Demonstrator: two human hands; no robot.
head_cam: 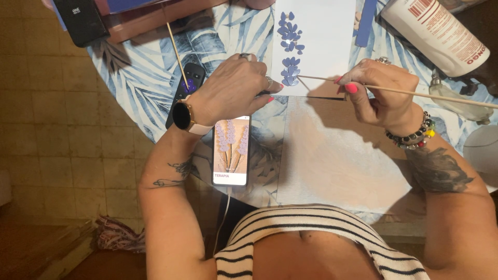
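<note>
Blue petals (pixel 289 49): small paper pieces set in a column on the white sheet (pixel 327 36), which lies at the far middle of the counter (pixel 135 78).
Right hand (pixel 381 93): closed in a pinch on a thin wooden stick (pixel 415 92); the stick's tip reaches the lowest petals.
Left hand (pixel 233 93): lies palm down, fingers bent, fingertips pressing the sheet's near edge just beside the petals; it grips nothing that shows.
Phone (pixel 231 150): flat below the left wrist, screen lit with purple flower stalks.
Remote (pixel 185 88): black, partly under the left hand.
Bottle (pixel 436 33): white, lying at the far right.
</note>
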